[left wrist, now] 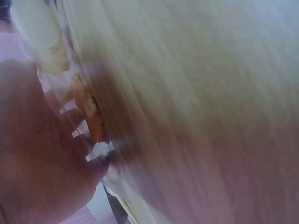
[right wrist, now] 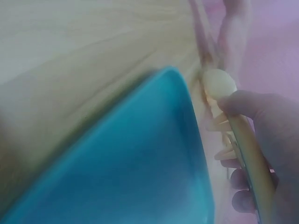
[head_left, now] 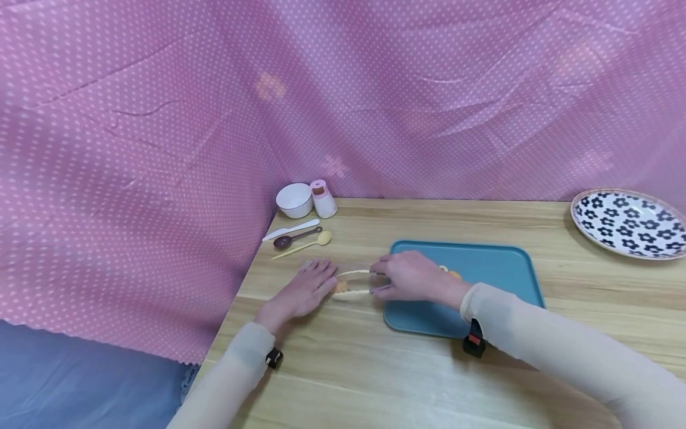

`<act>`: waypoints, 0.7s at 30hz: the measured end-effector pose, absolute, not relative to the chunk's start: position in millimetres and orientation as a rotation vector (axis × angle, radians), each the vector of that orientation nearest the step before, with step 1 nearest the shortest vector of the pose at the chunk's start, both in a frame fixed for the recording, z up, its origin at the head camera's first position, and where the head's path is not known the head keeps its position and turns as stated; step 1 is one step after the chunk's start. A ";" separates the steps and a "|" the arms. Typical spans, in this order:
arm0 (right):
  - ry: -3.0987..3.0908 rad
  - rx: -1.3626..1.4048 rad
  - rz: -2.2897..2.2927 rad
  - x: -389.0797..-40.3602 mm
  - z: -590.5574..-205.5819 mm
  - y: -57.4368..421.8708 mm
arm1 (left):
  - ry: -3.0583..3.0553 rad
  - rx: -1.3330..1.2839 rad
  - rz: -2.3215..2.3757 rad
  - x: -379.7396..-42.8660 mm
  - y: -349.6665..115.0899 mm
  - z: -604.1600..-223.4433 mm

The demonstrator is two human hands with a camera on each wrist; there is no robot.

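My right hand [head_left: 409, 277] grips a pair of cream tongs [right wrist: 252, 158] over the left edge of the blue tray [right wrist: 140, 158]. One tip is a rounded spoon shape and the other has fork-like prongs. The tips reach left to orange wavy-edged pieces [left wrist: 88, 107] in a clear plastic container [left wrist: 100, 149]. Around the container's left end my left hand [head_left: 306, 289] holds it on the table. Blur and the clear wall make it hard to tell whether the tongs pinch a piece.
On the tray, partly behind my right hand, lie small orange bits [head_left: 454, 274]. A white bowl [head_left: 295, 201], a pink-and-white bottle [head_left: 324, 199], a white knife [head_left: 292, 229], a brown spoon [head_left: 283, 242] and a yellow spoon [head_left: 324, 238] are at the back left. A flower-patterned plate [head_left: 627, 223] stands right.
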State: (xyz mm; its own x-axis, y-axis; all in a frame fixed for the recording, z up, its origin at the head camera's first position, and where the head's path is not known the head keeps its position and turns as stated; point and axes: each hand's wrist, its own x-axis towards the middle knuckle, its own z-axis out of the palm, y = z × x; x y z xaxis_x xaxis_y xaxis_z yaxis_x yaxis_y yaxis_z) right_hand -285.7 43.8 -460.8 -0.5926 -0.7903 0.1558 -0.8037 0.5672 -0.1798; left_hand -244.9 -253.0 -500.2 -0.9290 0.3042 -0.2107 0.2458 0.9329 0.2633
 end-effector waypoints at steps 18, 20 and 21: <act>-2.788 1.185 0.384 -274.2 -436.9 132.6 | 2.836 0.387 0.334 -241.0 -253.9 -502.0; -2.777 1.152 0.368 -270.4 -434.8 149.8 | 2.837 0.399 0.331 -240.4 -254.1 -500.2; -2.771 1.134 0.363 -268.0 -433.2 158.3 | 2.838 0.408 0.323 -240.7 -254.6 -499.6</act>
